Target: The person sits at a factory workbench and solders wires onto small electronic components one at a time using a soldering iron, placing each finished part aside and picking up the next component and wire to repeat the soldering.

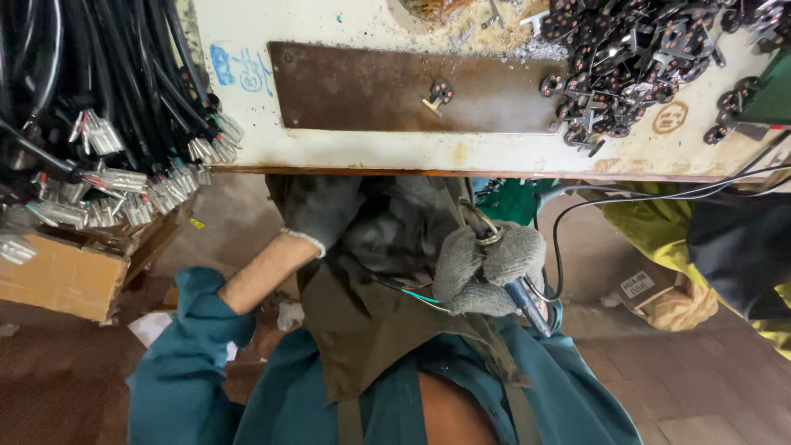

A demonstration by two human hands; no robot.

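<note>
Soldering-iron-like tool (515,284), blue-handled with a metal tip and ring at the top, was held below the edge of the table (494,156), clenched upright in the gloved right hand (490,268), whose fingers (457,264) were wrapped fully around the handle together with a few thin green and red wires (412,292). A black cord (577,206) was seen trailing from the tool up toward the table's right side. The gloved left hand (317,210) was pressed against a dark apron (387,330) at lap level; whether its fingers were closed on anything could not be told. On the table, a single small connector piece (438,92) was laid on a rusty brown metal plate (412,86), with a heap of similar dark pieces (634,58) to the right. Bundled black cables with clear plugs (107,124) were hung at the left above a cardboard box (66,272). By judgement, the work would be best served by a firm grip low on the handle, the wires kept clear of the tip.
</note>
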